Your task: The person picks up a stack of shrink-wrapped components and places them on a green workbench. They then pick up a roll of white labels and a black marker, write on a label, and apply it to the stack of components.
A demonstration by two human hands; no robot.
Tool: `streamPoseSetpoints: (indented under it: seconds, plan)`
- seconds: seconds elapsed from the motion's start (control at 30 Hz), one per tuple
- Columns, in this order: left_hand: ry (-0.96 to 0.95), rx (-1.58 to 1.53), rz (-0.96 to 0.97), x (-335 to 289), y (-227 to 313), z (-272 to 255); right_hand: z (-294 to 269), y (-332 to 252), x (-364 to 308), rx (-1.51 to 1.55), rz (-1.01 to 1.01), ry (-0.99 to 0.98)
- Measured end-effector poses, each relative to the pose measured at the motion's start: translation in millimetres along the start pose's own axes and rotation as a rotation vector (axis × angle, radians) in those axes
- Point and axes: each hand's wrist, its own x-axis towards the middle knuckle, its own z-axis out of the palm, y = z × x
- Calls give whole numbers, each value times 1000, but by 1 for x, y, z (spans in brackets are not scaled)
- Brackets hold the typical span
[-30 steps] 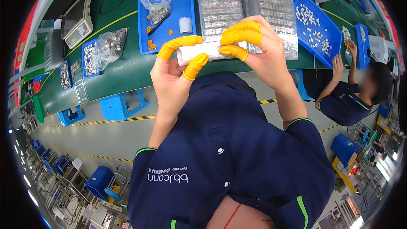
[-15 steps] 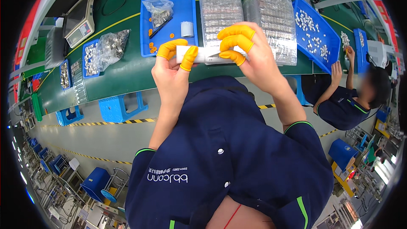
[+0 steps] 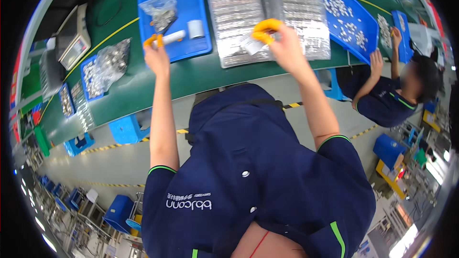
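Observation:
Over the near edge of the large blue tray point(image 3: 204, 28), my left hand point(image 3: 157, 57) grips a white roll point(image 3: 174, 37), apparently of labels. Orange-yellow finger cots cover the fingertips of both hands. My right hand point(image 3: 286, 43) pinches a small white label point(image 3: 252, 45) above the near part of the left stack of clear plastic trays point(image 3: 234, 7). Whether the label touches the plastic I cannot tell. Beside it rises the right stack of clear trays point(image 3: 301, 0). Inside the blue tray are another white roll point(image 3: 195, 29) and a plastic bag of small metal parts point(image 3: 163, 15).
A scale point(image 3: 75, 38) stands at the far left. Nearer lie a bag of metal parts point(image 3: 114, 62) and small blue bins point(image 3: 68, 100). To the right, a blue tray of small white parts point(image 3: 368, 24) sits before a co-worker point(image 3: 387, 95). Blue stools point(image 3: 125, 129) stand below the table edge.
My hands have parted. The left has carried the roll leftward to the blue tray, and the right now holds a separate label over the left stack. The view has shifted slightly.

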Motion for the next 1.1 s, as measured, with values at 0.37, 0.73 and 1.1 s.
streamPoseSetpoints:
  seconds: [0.37, 0.73, 1.1]
  plan:
    - [-69, 164, 281, -89, -7, 4, 49, 78, -18, -194, 7, -371]
    - [-547, -325, -465, -154, -6, 24, 66, 121, 24, -52, 62, -531]
    - [-508, -396, -398, -157, -1, 36, 81, 118, 40, -491, -105, -630]
